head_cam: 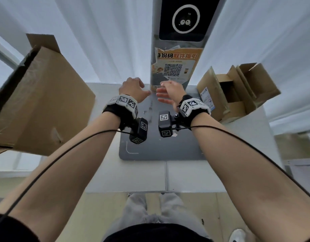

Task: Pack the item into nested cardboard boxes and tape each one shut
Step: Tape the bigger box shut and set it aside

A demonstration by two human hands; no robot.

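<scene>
Large brown cardboard box (40, 102) at desk's left edge, tilted, open mouth facing up-left, long axis running from near-left to far-right. Left hand (133, 89) above far middle of grey rectangular desk mat (168, 147), fingers curled loosely, holding nothing. Right hand (168, 92) just beside it, fingers spread and relaxed, holding nothing; hands apart, not touching. Smaller open brown cardboard box (238, 91) at desk's far-right corner, flaps up. Two boxes, two hands. White desk (142, 177).

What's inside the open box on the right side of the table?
The open box shows a smaller brown carton nested inside with a dark interior. Whether any item sits in it is hidden by shadow and flaps.
</scene>
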